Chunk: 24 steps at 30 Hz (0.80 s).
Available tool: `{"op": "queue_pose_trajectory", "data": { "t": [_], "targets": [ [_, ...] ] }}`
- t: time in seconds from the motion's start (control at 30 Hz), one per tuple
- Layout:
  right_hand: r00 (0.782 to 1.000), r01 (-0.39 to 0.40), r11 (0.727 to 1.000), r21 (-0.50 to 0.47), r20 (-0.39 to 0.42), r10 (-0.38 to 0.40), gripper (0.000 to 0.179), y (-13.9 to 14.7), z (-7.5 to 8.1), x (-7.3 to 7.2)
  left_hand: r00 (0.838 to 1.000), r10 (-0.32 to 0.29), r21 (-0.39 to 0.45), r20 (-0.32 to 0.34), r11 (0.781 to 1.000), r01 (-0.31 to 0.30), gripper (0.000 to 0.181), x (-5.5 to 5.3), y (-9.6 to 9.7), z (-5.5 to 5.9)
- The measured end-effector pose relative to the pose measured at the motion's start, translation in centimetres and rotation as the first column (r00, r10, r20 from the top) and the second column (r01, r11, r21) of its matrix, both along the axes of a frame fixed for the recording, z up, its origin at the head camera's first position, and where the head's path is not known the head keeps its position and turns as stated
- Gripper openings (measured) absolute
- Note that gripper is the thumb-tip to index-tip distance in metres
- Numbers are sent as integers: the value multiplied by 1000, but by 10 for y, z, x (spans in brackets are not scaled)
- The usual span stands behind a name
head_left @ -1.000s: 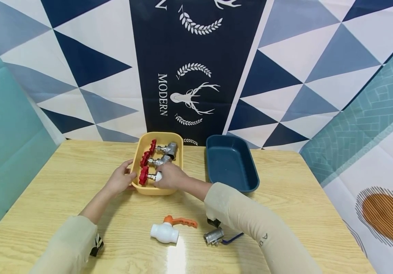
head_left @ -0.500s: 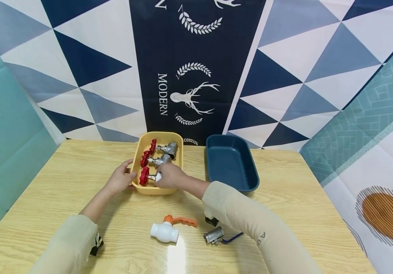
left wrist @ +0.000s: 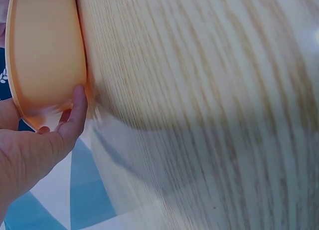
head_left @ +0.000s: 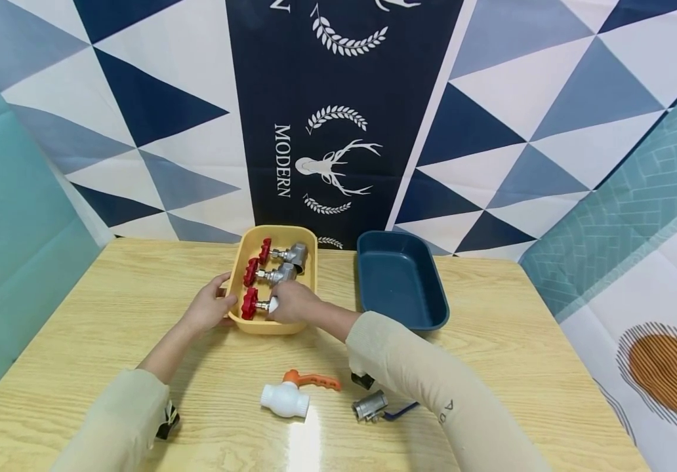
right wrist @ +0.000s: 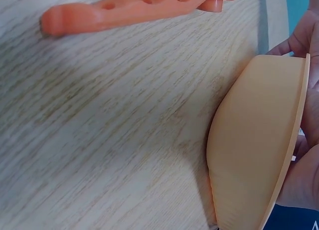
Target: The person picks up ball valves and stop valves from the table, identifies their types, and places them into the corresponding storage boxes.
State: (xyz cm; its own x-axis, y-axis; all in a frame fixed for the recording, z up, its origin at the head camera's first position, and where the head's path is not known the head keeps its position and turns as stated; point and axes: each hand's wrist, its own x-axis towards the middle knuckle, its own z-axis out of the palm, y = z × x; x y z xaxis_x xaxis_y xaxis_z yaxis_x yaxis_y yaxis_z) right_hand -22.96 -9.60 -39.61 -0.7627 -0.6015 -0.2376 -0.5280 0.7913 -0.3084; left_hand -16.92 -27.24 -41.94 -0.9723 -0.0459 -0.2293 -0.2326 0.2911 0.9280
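Note:
A yellow tub point(head_left: 273, 326) stands at the back of the table with three metal valves inside, each with a red handwheel. My left hand point(head_left: 211, 307) grips the tub's left side, thumb at the rim and fingers against the outer wall. Inside the tub, my right hand point(head_left: 296, 303) holds the body of the front valve point(head_left: 250, 304), which the hand mostly hides. A small white patch shows at its fingertips. Behind lie the middle valve point(head_left: 282, 274) and the rear valve point(head_left: 297, 254), handwheels to the left. In the left wrist view, fingers touch the tub's wall point(left wrist: 47, 50).
To the right of the tub stands a dark blue tub point(head_left: 397, 282). Nearer the front lie a white plastic ball valve point(head_left: 285, 400) with an orange lever point(head_left: 317, 381) and a metal ball valve point(head_left: 370, 406) with a blue lever. A patterned cloth backdrop rises behind the table.

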Motion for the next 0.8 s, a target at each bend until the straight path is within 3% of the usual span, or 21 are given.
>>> {"op": "queue_pose_trajectory", "data": {
  "t": [0.8],
  "targets": [
    [998, -41, 997, 66, -42, 44, 28, 0, -2, 0, 1000, 13, 12, 11, 1000, -13, 59, 2, 4, 1]
  ]
}}
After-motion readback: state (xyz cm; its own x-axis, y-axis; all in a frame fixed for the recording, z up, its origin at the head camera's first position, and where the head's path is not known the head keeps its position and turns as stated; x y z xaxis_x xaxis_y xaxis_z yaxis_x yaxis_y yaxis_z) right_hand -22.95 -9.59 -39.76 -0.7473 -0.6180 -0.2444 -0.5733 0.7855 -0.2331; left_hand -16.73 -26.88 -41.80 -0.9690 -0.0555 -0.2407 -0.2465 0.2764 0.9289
